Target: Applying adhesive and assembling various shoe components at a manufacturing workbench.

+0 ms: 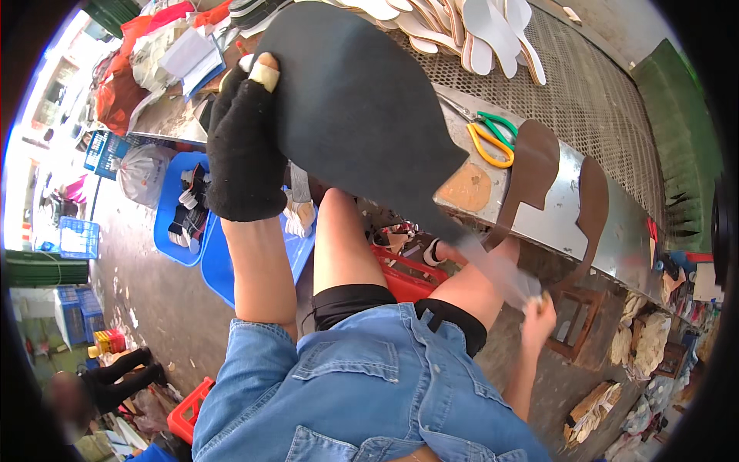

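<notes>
Left hand (pixel 246 150), black-gloved, clamped on the edge of a broad black sheet (pixel 362 108), held up over the lap, at the bench (pixel 566 204). Right hand (pixel 539 317) low, at the end of a blurred pale strip (pixel 496 269); from here I cannot tell its grip. To the left, 2 blue tubs: 1 (pixel 161 231) with dark and white pieces (pixel 185 221), 1 (pixel 218 273) with pale pieces (pixel 299 219). Nearby, a whitish plastic bag (pixel 142 173), contents unclear

Right of the sheet (pixel 362 108), a bench (pixel 616 115) holds scissors (pixel 476 138).
</notes>
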Tool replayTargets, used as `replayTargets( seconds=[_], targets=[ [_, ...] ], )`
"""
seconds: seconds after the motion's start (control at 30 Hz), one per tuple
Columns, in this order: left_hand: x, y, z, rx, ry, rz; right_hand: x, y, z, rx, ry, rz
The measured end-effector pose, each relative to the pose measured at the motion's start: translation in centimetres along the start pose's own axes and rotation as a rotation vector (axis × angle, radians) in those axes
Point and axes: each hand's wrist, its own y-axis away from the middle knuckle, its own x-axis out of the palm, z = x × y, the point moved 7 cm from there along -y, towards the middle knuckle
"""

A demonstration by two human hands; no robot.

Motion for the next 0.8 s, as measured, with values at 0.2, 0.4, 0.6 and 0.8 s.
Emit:
replayTargets(
  seconds=[0.2,0.4,0.6,0.8],
  targets=[
    [5.2,2.5,3.2,-0.215,-0.001,0.251,-13.6,5.8,-21.4,0.529,0.95,-0.037],
    [8.9,5.3,7.8,-0.374,-0.181,0.579,-2.7,-3.3,12.0,-0.313,-0.18,0.063],
    [9.3,4.1,8.4,-0.084,-0.522,0.507,6.2,-3.0,30.5,-0.463,-0.765,0.474],
    [7.7,9.4,8.0,-0.05,-0.195,0.381,8.2,-0.4,32.9,-0.622,-0.58,0.316]
  ],
)
